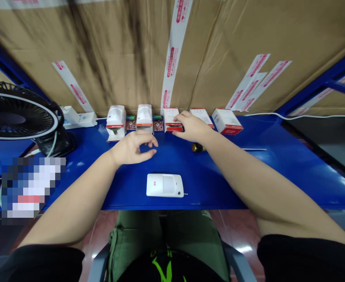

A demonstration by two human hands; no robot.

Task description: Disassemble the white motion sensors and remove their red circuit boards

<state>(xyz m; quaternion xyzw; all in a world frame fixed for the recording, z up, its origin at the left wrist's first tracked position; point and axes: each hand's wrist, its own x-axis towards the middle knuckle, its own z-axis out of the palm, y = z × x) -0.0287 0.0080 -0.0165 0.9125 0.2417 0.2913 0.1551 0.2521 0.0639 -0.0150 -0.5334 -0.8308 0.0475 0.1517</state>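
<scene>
My right hand [191, 127] lies over a small white carton with red edges [171, 116], fingers on top and thumb at its near edge. My left hand [133, 148] hovers above the blue table [207, 184], fingers apart and holding nothing. Nearest to it, toward me, lies a white motion sensor [164, 185]. Two similar sensors [115, 118] [144, 116] stand at the back on cartons, with red circuit boards [130, 125] [158, 125] beside them. Further right are two more cartons [202, 117] [227, 121]. A screwdriver with an amber handle [198, 147] lies below my right forearm.
A black desk fan [16, 113] and a white power strip [78, 120] stand at the left, with a pixelated patch [33, 188] below them. Taped cardboard boxes [125, 55] rise behind the table, within a blue metal frame [334, 82]. A white cable [290, 116] runs right.
</scene>
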